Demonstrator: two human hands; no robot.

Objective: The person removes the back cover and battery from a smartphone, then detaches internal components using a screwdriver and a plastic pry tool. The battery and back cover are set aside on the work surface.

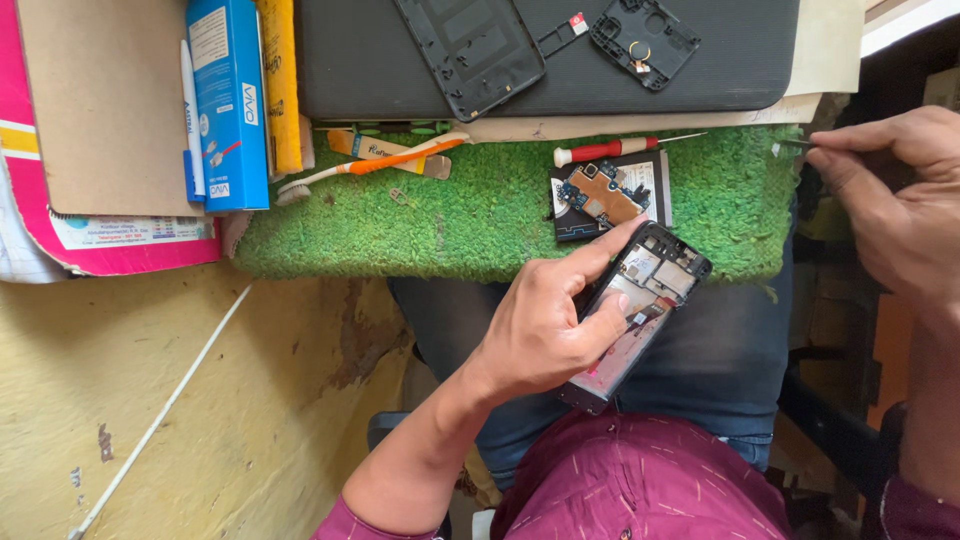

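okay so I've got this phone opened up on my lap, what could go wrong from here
1. The opened phone is held only by the left hand above the lap, past the green mat; a slip might drop it.
2. The bare circuit board lies near the mat's front edge and could get knocked off.
3. The right hand pinches a thin tool off to the side; whatever tiny part it carries could easily get lost.

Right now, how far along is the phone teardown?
Done: the back cover and a small black frame piece lie on the dark case, and the circuit board sits on the green mat. In hand: the left hand grips the opened phone; the right hand pinches a thin tool. Left: parts remain inside the phone.
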